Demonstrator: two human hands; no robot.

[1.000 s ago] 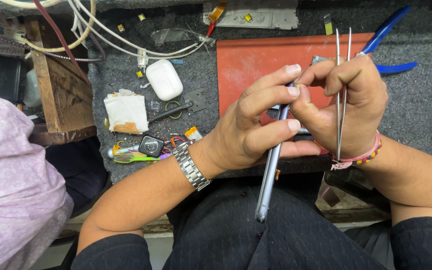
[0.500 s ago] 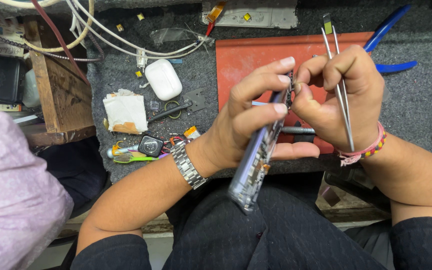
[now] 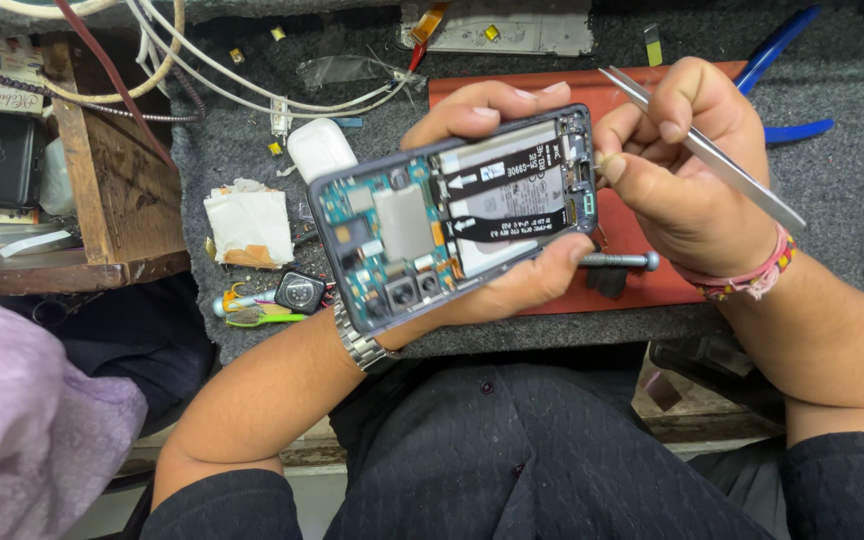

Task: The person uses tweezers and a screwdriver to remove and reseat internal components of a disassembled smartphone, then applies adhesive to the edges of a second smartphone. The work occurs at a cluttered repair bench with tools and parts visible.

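At centre frame, the left hand (image 3: pixel 492 250) cradles an opened smartphone (image 3: pixel 452 215) from beneath, fingers curled over its upper edge, thumb clamped along the lower edge. Phone lies tilted, circuit board and battery facing up. Forearm enters from lower left, bearing a metal wristwatch (image 3: pixel 362 345). Right of centre, the right hand (image 3: pixel 687 175) is closed on metal tweezers (image 3: pixel 702 150), their shafts running toward the right edge, fingertips touching the phone's right end. Both hover above a red work mat (image 3: pixel 632 230).
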